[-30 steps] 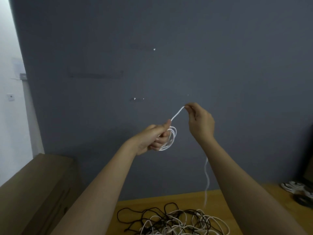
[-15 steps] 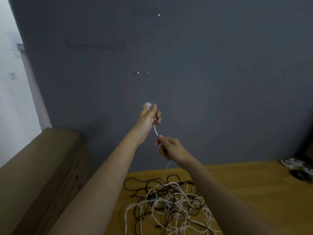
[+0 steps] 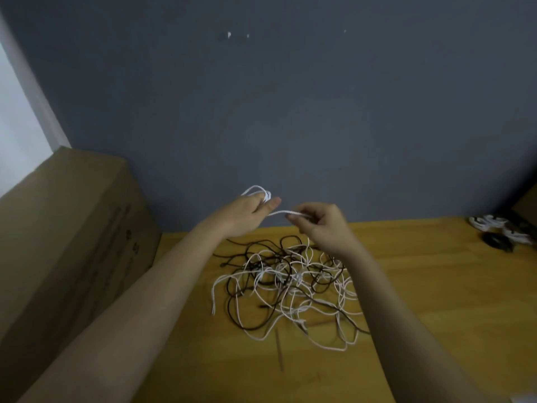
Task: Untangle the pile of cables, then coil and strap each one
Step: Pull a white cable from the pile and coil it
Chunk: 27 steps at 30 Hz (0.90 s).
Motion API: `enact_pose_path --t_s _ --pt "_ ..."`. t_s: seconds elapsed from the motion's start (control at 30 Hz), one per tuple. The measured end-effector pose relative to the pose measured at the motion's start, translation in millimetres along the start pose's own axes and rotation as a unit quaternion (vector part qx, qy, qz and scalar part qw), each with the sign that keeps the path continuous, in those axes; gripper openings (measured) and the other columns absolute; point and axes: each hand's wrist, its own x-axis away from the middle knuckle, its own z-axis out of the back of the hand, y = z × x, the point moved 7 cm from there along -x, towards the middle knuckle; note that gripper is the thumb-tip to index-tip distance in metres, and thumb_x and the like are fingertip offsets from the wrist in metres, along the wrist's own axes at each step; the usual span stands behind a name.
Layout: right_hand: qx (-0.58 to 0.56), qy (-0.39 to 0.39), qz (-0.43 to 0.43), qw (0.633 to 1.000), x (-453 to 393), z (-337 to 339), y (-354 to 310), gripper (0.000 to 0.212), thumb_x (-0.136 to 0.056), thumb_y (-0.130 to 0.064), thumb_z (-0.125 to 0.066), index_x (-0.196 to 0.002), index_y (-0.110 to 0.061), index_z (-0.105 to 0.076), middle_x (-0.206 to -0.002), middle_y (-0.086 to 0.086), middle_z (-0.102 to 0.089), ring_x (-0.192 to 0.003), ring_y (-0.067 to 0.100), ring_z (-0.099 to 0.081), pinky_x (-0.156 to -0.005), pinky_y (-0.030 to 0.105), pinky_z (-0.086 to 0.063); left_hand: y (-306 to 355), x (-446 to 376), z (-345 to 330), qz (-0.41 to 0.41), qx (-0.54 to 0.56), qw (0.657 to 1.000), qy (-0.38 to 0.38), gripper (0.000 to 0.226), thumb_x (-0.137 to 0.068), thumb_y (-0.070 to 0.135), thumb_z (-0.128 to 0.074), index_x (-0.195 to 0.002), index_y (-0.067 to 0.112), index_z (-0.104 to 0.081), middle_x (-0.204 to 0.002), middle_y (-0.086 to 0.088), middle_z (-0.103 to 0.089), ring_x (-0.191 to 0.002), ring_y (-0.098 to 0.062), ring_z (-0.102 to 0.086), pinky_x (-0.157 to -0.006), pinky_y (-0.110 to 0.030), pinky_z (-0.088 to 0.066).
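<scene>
A tangled pile of white and dark cables [image 3: 290, 286] lies on the wooden table [image 3: 436, 301]. Above its far edge my left hand [image 3: 247, 212] grips a small coil of white cable [image 3: 258, 193], whose loops stick out past the fingers. A short stretch of that same white cable runs from the coil to my right hand [image 3: 322, 225], which pinches it between thumb and fingers. The two hands are close together, a hand's width apart. Where the cable goes beyond my right hand is hidden.
A large cardboard box [image 3: 58, 242] stands along the table's left side. At the far right lie several coiled white cables [image 3: 491, 223] and a coiled black one [image 3: 497, 241]. A grey wall [image 3: 290, 112] closes off the back.
The view tipped down, showing more of the table and pile. My right hand moved from below my left hand to beside it on the right, still pinching the white cable.
</scene>
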Motion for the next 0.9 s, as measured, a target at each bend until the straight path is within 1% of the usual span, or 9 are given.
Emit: enact_pose_path --t_s 0.07,0.17,0.3,0.4,0.57,0.63,0.7,0.8,0.9 --pt "0.029 0.038 0.024 0.999 0 14 2 0.004 -0.085 -0.024 -0.07 -0.084 -0.02 -0.072 -0.069 -0.008 -0.063 -0.062 0.009 -0.055 -0.06 0.029 -0.044 4 16 -17 -0.001 0.054 0.998 -0.025 0.061 -0.083 0.069 -0.019 -0.083 0.019 -0.053 -0.073 0.011 -0.052 -0.057 0.002 -0.049 -0.059 -0.026 -0.037" --pt "0.032 0.074 0.057 0.995 1 23 4 0.004 -0.08 -0.024 -0.074 -0.084 -0.023 -0.074 -0.08 -0.007 -0.069 -0.078 0.016 -0.062 -0.069 0.029 -0.048 14 34 -39 -0.01 0.197 0.976 -0.093 0.053 -0.087 0.063 -0.023 -0.073 0.019 -0.049 -0.05 0.011 -0.041 -0.042 -0.005 -0.035 -0.051 -0.023 -0.032" --pt "-0.155 0.059 -0.007 0.986 0 4 27 0.009 -0.083 -0.016 -0.07 -0.082 -0.025 -0.071 -0.072 -0.012 -0.068 -0.067 0.004 -0.06 -0.063 0.018 -0.047 31 45 -45 -0.019 0.419 0.895 -0.149 0.048 -0.091 0.056 -0.027 -0.071 0.016 -0.045 -0.047 0.01 -0.033 -0.039 -0.005 -0.024 -0.039 -0.015 -0.025" --pt "-0.323 -0.008 -0.094 0.942 8 -33 52 0.01 -0.085 -0.016 -0.062 -0.092 -0.012 -0.068 -0.069 -0.003 -0.061 -0.06 0.009 -0.047 -0.057 0.022 -0.039 33 46 -45 -0.007 0.515 0.847 -0.133 0.046 -0.09 0.052 -0.029 -0.07 0.013 -0.042 -0.044 0.008 -0.03 -0.034 -0.004 -0.021 -0.036 -0.015 -0.024" --pt "-0.352 -0.073 -0.156 0.92 33 -86 75 0.023 -0.099 -0.021 -0.046 -0.086 -0.013 -0.063 -0.069 0.003 -0.055 -0.067 0.016 -0.051 -0.07 0.028 -0.045 14 49 -56 0.031 0.594 0.802 -0.062 0.038 -0.099 0.038 -0.029 -0.075 0.012 -0.041 -0.049 0.005 -0.033 -0.036 -0.005 -0.021 -0.039 -0.017 -0.027" --pt "-0.329 -0.087 -0.176 0.924 42 -104 82 0.029 -0.101 -0.029 -0.042 -0.085 -0.013 -0.061 -0.067 0.004 -0.051 -0.067 0.016 -0.049 -0.073 0.03 -0.045 5 52 -63 0.042 0.582 0.81 -0.049 0.031 -0.099 0.036 -0.032 -0.081 0.013 -0.043 -0.054 0.005 -0.037 -0.04 -0.006 -0.026 -0.044 -0.017 -0.032" --pt "-0.311 -0.102 -0.209 0.922 50 -119 87 0.028 -0.101 -0.032 -0.041 -0.091 -0.013 -0.059 -0.063 0.002 -0.047 -0.057 0.014 -0.046 -0.062 0.028 -0.048 -4 52 -70 0.055 0.556 0.829 -0.021 0.025 -0.103 0.031 -0.032 -0.085 0.016 -0.043 -0.059 0.007 -0.042 -0.044 -0.007 -0.032 -0.049 -0.019 -0.035" --pt "-0.258 -0.123 -0.203 0.937 59 -134 86 0.027 -0.103 -0.03 -0.039 -0.095 -0.015 -0.06 -0.058 0.001 -0.039 -0.045 0.008 -0.033 -0.044 0.02 -0.031 -18 48 -74 0.096 0.518 0.85 0.018 0.021 -0.099 0.034 -0.037 -0.081 0.024 -0.041 -0.066 0.004 -0.042 -0.051 -0.008 -0.035 -0.053 -0.025 -0.031" --pt "-0.109 -0.131 -0.127 0.977 61 -137 78 0.027 -0.104 -0.023 -0.038 -0.095 -0.009 -0.06 -0.058 0.002 -0.045 -0.052 0.012 -0.043 -0.052 0.027 -0.036 -32 43 -76 0.133 0.384 0.912 0.051 0.027 -0.103 0.033 -0.031 -0.082 0.018 -0.039 -0.068 0.001 -0.042 -0.054 -0.006 -0.04 -0.06 -0.028 -0.033"
